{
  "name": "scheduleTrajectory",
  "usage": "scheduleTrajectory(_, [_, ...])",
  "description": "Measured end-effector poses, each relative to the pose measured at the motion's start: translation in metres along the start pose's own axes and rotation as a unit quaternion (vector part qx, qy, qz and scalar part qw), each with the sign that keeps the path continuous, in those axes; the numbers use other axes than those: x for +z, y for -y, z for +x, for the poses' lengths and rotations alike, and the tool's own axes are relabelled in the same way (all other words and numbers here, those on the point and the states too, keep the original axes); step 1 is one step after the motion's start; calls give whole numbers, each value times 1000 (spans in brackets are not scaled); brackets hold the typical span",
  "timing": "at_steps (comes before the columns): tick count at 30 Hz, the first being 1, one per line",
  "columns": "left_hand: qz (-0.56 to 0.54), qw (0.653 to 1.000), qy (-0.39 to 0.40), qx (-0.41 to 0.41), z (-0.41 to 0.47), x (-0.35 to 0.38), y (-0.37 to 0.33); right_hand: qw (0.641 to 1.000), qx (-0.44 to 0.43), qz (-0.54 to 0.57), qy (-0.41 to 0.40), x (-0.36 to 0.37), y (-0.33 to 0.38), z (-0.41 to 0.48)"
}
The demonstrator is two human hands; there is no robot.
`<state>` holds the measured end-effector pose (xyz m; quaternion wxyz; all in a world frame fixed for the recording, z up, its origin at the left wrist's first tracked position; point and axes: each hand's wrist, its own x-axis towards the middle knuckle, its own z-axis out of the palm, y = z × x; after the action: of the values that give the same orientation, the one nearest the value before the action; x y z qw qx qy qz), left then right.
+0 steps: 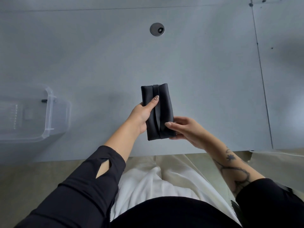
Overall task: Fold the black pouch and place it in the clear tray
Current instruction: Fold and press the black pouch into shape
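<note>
The black pouch is folded into a long narrow packet with a seam running down its middle, held above the grey table near its front edge. My left hand grips its left side, thumb pressed on top near the seam. My right hand pinches its lower right corner, thumb on top and fingers underneath. The clear tray sits at the far left of the table, well apart from the pouch; its left part is cut off by the frame edge.
A round metal cable grommet is set into the grey table at the back centre. A seam between table panels runs down the right side. The table's front edge lies just below my hands.
</note>
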<state>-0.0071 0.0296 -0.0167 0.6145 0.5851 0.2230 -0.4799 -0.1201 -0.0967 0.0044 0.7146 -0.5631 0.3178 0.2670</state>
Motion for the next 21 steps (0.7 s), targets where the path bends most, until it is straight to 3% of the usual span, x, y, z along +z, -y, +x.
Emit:
scheduleTrajectory(16, [-55,995,38,-76,0,-9,0,982,-97,-90,-138,21,-14,1])
scheduleTrajectory(21, [-24,998,4,-51,-2,-5,5,982,-77,-116,-125,27,-15,2])
